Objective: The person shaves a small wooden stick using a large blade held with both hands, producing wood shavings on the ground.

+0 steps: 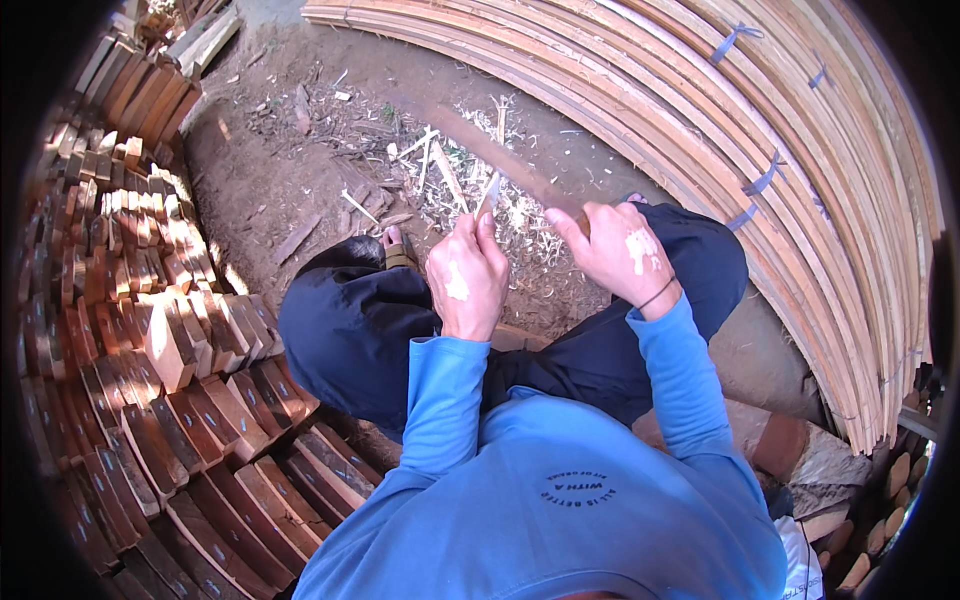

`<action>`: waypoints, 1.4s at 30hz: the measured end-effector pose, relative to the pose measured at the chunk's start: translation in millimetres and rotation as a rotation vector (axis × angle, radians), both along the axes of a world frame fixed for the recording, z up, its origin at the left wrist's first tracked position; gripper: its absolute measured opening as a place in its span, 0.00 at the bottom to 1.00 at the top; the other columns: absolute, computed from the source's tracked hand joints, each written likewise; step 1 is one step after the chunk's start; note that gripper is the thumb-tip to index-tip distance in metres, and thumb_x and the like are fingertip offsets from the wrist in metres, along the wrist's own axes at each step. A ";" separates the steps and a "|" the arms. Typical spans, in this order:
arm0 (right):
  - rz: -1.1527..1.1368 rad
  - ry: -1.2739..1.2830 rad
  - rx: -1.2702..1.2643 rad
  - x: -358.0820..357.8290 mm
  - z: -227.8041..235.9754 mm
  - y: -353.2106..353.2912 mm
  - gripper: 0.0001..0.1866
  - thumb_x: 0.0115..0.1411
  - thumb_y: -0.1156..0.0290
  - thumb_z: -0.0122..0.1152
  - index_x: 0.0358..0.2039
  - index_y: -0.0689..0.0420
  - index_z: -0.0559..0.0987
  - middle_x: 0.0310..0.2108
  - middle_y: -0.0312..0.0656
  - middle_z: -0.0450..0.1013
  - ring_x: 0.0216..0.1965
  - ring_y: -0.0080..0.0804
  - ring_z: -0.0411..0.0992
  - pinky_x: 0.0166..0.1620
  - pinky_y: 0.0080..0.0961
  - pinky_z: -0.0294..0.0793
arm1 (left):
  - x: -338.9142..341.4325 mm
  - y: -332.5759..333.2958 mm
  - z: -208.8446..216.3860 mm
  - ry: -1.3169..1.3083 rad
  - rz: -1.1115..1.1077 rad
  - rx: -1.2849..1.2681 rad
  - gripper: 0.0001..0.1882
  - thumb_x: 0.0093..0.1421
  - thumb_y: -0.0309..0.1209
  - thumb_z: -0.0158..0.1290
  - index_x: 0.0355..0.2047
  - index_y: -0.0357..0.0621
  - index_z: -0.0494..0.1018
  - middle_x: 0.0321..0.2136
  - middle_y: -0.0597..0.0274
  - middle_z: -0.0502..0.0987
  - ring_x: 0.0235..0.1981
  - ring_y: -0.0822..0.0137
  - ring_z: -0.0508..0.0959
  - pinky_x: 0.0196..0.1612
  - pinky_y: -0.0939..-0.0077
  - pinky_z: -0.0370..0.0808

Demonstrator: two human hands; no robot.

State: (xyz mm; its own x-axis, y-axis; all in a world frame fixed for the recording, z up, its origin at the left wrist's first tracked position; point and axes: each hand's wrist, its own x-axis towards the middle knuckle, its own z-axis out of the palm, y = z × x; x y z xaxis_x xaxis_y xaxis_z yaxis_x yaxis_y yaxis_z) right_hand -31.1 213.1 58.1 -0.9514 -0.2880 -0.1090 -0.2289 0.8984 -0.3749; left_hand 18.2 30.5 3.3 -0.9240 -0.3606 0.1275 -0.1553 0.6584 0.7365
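My left hand [467, 280] is closed, thumb uppermost, around a short pale wooden stick [489, 195] whose cut, pointed end stands out beyond my fingers. The rest of the stick is hidden in my fist. My right hand [622, 250] grips a long, rusty-brown machete [490, 150]. Its blade reaches forward and left past the stick's tip, somewhat blurred, and its handle is covered by my fingers. Below the blade, pale wood shavings [525, 228] lie scattered over the dirt between my feet, with several longer slivers [446, 172] among them.
Stacked short wooden boards [200, 420] crowd my left side. Long, bent bundles of wooden strips [640, 75], tied with bluish straps [735, 42], curve across the far right. My knees, in dark trousers [350, 310], flank my hands. Cut wood ends [880, 535] sit at the lower right.
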 end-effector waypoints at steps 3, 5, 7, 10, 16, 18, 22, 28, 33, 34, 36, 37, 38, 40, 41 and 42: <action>-0.164 -0.175 -0.099 -33.1 -7.1 17.5 0.36 0.72 0.43 0.53 0.27 0.69 0.83 0.19 0.60 0.76 0.28 0.53 0.83 0.38 0.51 0.81 | -2.7 -8.9 8.0 0.040 0.014 0.046 0.12 0.71 0.29 0.52 0.32 0.35 0.77 0.24 0.39 0.80 0.27 0.38 0.82 0.32 0.47 0.75; -0.222 -0.207 -0.200 -28.9 -0.4 21.8 0.37 0.73 0.43 0.52 0.25 0.68 0.82 0.17 0.55 0.76 0.26 0.47 0.83 0.37 0.49 0.80 | -5.7 -11.4 10.6 0.027 0.010 0.144 0.12 0.72 0.29 0.51 0.32 0.35 0.78 0.23 0.41 0.80 0.28 0.40 0.83 0.32 0.48 0.75; -0.200 -0.210 -0.247 -18.7 7.9 23.9 0.37 0.73 0.43 0.53 0.24 0.68 0.80 0.16 0.52 0.75 0.25 0.46 0.82 0.37 0.47 0.79 | -4.8 -10.0 7.4 -0.037 0.006 0.176 0.12 0.72 0.29 0.51 0.33 0.35 0.78 0.24 0.42 0.80 0.29 0.41 0.83 0.33 0.48 0.75; -0.060 -0.141 -0.306 -5.2 11.5 30.4 0.34 0.71 0.46 0.58 0.22 0.67 0.79 0.15 0.57 0.70 0.22 0.57 0.76 0.32 0.46 0.75 | -4.8 -4.1 6.7 -0.018 0.018 0.185 0.12 0.72 0.29 0.50 0.33 0.35 0.78 0.24 0.42 0.81 0.29 0.41 0.83 0.33 0.49 0.76; 0.093 -0.150 -0.182 30.1 38.3 19.5 0.31 0.68 0.46 0.63 0.23 0.66 0.80 0.18 0.63 0.71 0.25 0.64 0.76 0.33 0.52 0.74 | -5.7 -3.7 -2.3 0.068 0.005 -0.067 0.10 0.71 0.28 0.52 0.32 0.35 0.76 0.25 0.41 0.81 0.28 0.40 0.82 0.32 0.48 0.76; 0.100 -0.095 -0.125 32.8 34.2 18.7 0.31 0.68 0.46 0.63 0.23 0.66 0.81 0.18 0.63 0.72 0.26 0.65 0.76 0.34 0.52 0.75 | -5.0 -3.9 -3.1 0.084 0.000 -0.105 0.10 0.70 0.27 0.53 0.32 0.35 0.76 0.25 0.40 0.80 0.27 0.40 0.82 0.32 0.48 0.76; 0.083 -0.112 -0.076 27.1 26.4 15.1 0.29 0.68 0.46 0.63 0.28 0.63 0.83 0.22 0.57 0.75 0.27 0.59 0.73 0.36 0.51 0.71 | -3.6 -2.4 -4.9 0.101 -0.002 -0.054 0.09 0.69 0.28 0.54 0.31 0.35 0.76 0.24 0.40 0.80 0.27 0.40 0.82 0.31 0.49 0.75; 0.038 -0.049 0.018 8.9 11.2 1.0 0.31 0.69 0.45 0.60 0.26 0.64 0.81 0.21 0.58 0.75 0.29 0.60 0.75 0.42 0.50 0.74 | -2.6 -1.3 -4.0 -0.017 -0.014 -0.042 0.11 0.70 0.28 0.53 0.31 0.35 0.76 0.24 0.40 0.80 0.27 0.39 0.82 0.31 0.48 0.75; -0.156 -0.131 -0.118 -26.9 -0.6 11.5 0.34 0.72 0.45 0.54 0.25 0.67 0.79 0.19 0.58 0.76 0.27 0.58 0.77 0.38 0.49 0.73 | -1.9 -9.2 2.9 0.037 0.013 0.205 0.15 0.74 0.32 0.50 0.32 0.36 0.78 0.21 0.48 0.79 0.24 0.48 0.81 0.30 0.54 0.74; -0.184 -0.188 -0.164 -26.1 9.5 14.3 0.36 0.72 0.43 0.54 0.24 0.68 0.79 0.19 0.59 0.75 0.27 0.58 0.78 0.36 0.48 0.75 | -3.8 -11.0 3.5 -0.003 0.023 0.283 0.16 0.74 0.33 0.49 0.33 0.36 0.78 0.20 0.51 0.78 0.23 0.52 0.80 0.30 0.57 0.74; -0.154 -0.193 -0.231 -17.7 13.1 22.0 0.37 0.71 0.42 0.55 0.22 0.68 0.78 0.18 0.59 0.73 0.26 0.60 0.77 0.34 0.46 0.76 | -7.8 -12.9 -5.9 0.005 -0.002 0.496 0.21 0.78 0.41 0.47 0.30 0.41 0.75 0.21 0.76 0.68 0.23 0.83 0.62 0.26 0.80 0.59; -0.096 -0.141 -0.253 -12.7 10.8 26.8 0.36 0.71 0.43 0.56 0.22 0.67 0.78 0.17 0.59 0.72 0.25 0.60 0.75 0.33 0.46 0.75 | -7.5 -11.9 -13.5 -0.014 -0.008 0.547 0.21 0.78 0.41 0.47 0.30 0.41 0.75 0.21 0.77 0.67 0.22 0.83 0.61 0.26 0.80 0.59; -0.038 -0.090 -0.276 -7.4 9.6 29.8 0.35 0.71 0.43 0.57 0.22 0.67 0.78 0.17 0.59 0.71 0.24 0.61 0.74 0.32 0.46 0.74 | -6.9 -10.7 -20.2 -0.032 -0.015 0.598 0.21 0.79 0.41 0.46 0.31 0.41 0.75 0.21 0.77 0.67 0.22 0.83 0.61 0.26 0.80 0.58; 0.002 -0.082 -0.267 6.1 18.9 31.2 0.34 0.70 0.45 0.60 0.22 0.66 0.78 0.16 0.60 0.69 0.24 0.63 0.72 0.31 0.48 0.72 | -6.6 -7.8 -19.1 -0.054 -0.038 0.589 0.20 0.79 0.41 0.45 0.33 0.42 0.75 0.21 0.77 0.67 0.22 0.83 0.60 0.26 0.80 0.57; 0.024 -0.078 -0.264 12.6 26.1 30.0 0.33 0.69 0.46 0.61 0.22 0.66 0.78 0.16 0.60 0.68 0.23 0.64 0.71 0.30 0.49 0.71 | -6.1 -7.2 -17.3 -0.054 -0.030 0.574 0.21 0.79 0.42 0.45 0.33 0.41 0.75 0.21 0.77 0.67 0.22 0.83 0.60 0.26 0.80 0.58; 0.031 -0.120 -0.244 17.6 33.8 27.8 0.32 0.68 0.47 0.64 0.22 0.67 0.78 0.17 0.62 0.69 0.24 0.64 0.73 0.31 0.49 0.72 | -6.7 -6.5 -15.5 -0.050 -0.022 0.560 0.21 0.79 0.42 0.45 0.32 0.41 0.75 0.21 0.77 0.67 0.23 0.83 0.60 0.27 0.80 0.59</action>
